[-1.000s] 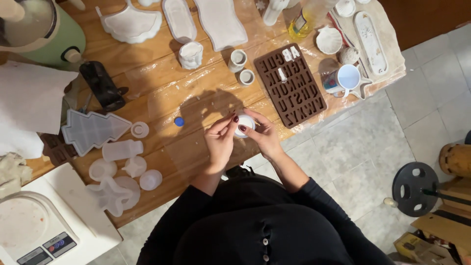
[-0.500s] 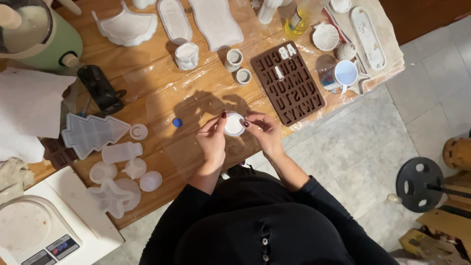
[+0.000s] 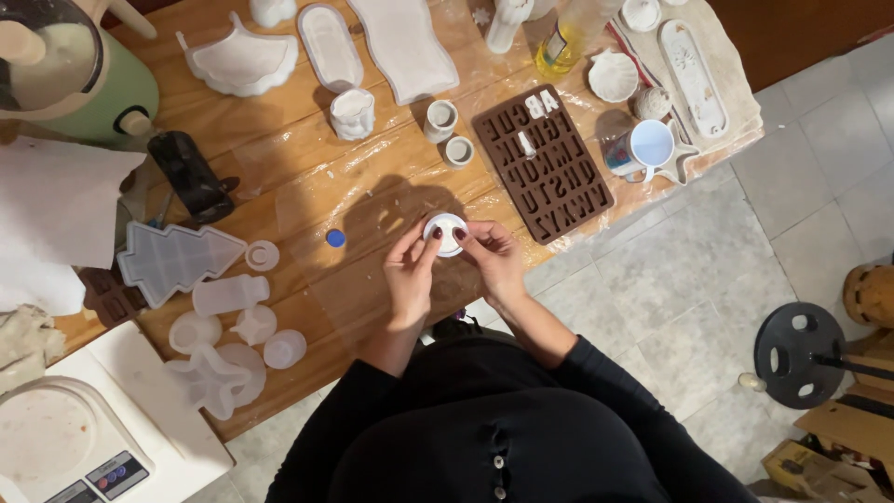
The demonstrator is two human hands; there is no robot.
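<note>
Above the near edge of the wooden bench [image 3: 307, 149], the left hand [image 3: 410, 272] and right hand [image 3: 494, 261] meet on a small round white mould [image 3: 445, 233]. Fingers of both hands close narrowly on its rim, holding it between them. A blue cap [image 3: 335, 238] lies just left; farther right sits a brown letter mould [image 3: 542, 160].

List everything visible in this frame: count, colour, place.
small round mould: 1, white, held between both hands
letter mould: 1, brown, table right
tree mould: 1, clear, table left
blue cap: 1, table middle
mug: 1, blue-white, right
scale: 1, white, lower left
shell dish: 1, white, top right
table: 1, wooden
left hand: on the mould
right hand: on the mould
</note>
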